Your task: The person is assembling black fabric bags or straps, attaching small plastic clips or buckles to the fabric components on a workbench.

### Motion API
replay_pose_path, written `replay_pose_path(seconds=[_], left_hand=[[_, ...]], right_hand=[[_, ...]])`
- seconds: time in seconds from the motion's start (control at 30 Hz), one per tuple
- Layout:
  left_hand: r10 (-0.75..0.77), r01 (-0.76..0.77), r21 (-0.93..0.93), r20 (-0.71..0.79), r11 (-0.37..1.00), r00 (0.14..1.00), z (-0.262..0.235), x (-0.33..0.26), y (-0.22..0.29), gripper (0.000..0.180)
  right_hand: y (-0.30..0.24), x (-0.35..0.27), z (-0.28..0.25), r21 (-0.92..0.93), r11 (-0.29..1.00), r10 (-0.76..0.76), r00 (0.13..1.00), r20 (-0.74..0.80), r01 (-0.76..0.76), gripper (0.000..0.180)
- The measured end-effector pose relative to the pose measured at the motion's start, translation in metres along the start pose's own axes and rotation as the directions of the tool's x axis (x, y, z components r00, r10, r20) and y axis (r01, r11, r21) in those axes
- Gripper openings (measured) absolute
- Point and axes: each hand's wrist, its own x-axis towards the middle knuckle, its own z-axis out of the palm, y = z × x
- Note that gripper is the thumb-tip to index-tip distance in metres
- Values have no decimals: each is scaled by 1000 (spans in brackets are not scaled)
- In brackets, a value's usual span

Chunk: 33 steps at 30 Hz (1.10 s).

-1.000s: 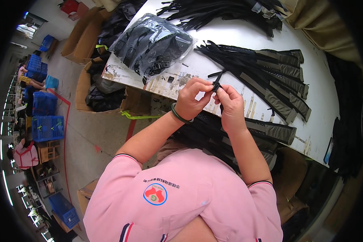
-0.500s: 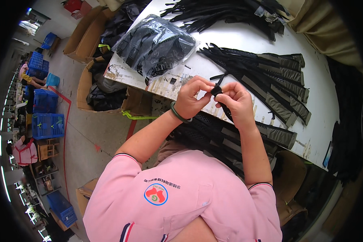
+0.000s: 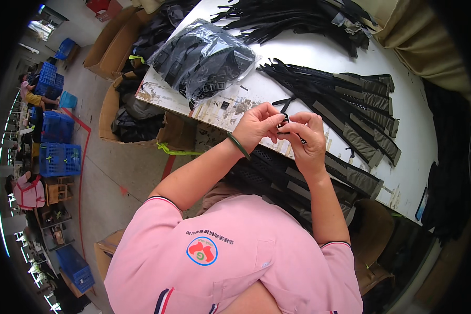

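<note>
Both hands meet above the near edge of the white table, pinching a narrow black strap (image 3: 286,108) between them. My left hand (image 3: 256,125), with a dark green bangle on its wrist, grips it from the left with thumb and forefinger. From the right, my right hand (image 3: 309,140) pinches the same piece, its fingertips close to the left ones. A small dark part shows at the fingertips, too covered to make out. Just beyond lie several black straps with grey end panels (image 3: 358,102), fanned out on the table.
A clear plastic bag of black goods (image 3: 201,60) lies on the table (image 3: 227,112) at the left. More black straps (image 3: 298,15) are heaped at the far side, and others hang over my lap (image 3: 277,180). Cardboard boxes (image 3: 109,112) stand left of the table; blue crates (image 3: 60,159) farther off.
My right hand has turned, and its fingers now curl over the strap. The dark part between the hands shows less. My left hand has shifted slightly right and down.
</note>
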Motion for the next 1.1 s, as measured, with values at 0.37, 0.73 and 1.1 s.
replay_pose_path(seconds=[0.37,0.73,1.1], left_hand=[[245,-227,207,-66,952,967,10,4,-1,9],[357,-390,461,160,797,920,5,-11,-4,14],[440,-501,440,240,745,865,8,-24,3,26]], right_hand=[[10,-5,-2,605,495,621,741,256,-624,25],[-3,-7,-2,520,555,648,729,219,-649,26],[-19,3,-12,595,404,650,676,347,-694,19]])
